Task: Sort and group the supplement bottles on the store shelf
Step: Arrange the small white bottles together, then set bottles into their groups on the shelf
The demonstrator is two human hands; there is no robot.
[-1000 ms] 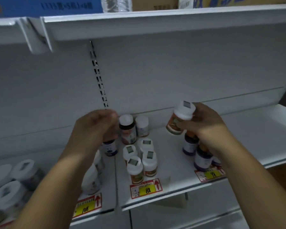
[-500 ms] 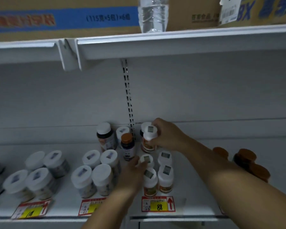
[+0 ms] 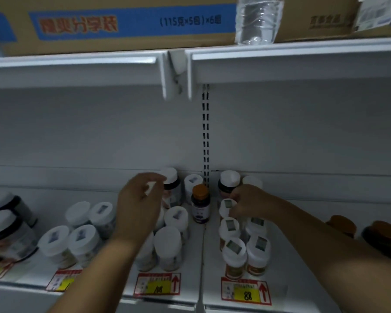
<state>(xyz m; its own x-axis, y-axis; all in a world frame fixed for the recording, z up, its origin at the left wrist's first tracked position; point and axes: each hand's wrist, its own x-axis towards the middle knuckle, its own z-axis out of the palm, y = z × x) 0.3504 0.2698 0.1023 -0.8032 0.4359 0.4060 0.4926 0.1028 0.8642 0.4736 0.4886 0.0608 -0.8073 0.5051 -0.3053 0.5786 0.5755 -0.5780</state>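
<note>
Landmark: orange-capped dark bottle (image 3: pixel 200 204), standing upright at the seam between the two shelf panels.
Right hand (image 3: pixel 250 203): just right of the landmark; fingers curled round the white-capped bottle (image 3: pixel 228 207) at the back of the right-hand rows, bottle on or just above the shelf (image 3: pixel 203 263).
Left hand (image 3: pixel 138 208): left of the landmark; fingers loosely curled, reaching toward the tall dark bottle (image 3: pixel 172 187) at the back wall. Contact with it cannot be told.
Change: half a second ago the right hand held its bottle further back, near the upright; it now sits lower, in line with the sticker-capped rows (image 3: pixel 244 242). The left hand has risen from the front bottles toward the back.
Meaning for task: judged, the right-hand bottle is joining its matching group above the 88 price tag (image 3: pixel 246 291); the left hand is probably picking the next stray.
Remaining: orange-capped bottles (image 3: pixel 361 231) far right of the landmark stand apart from it; grouping looks unfinished.
</note>
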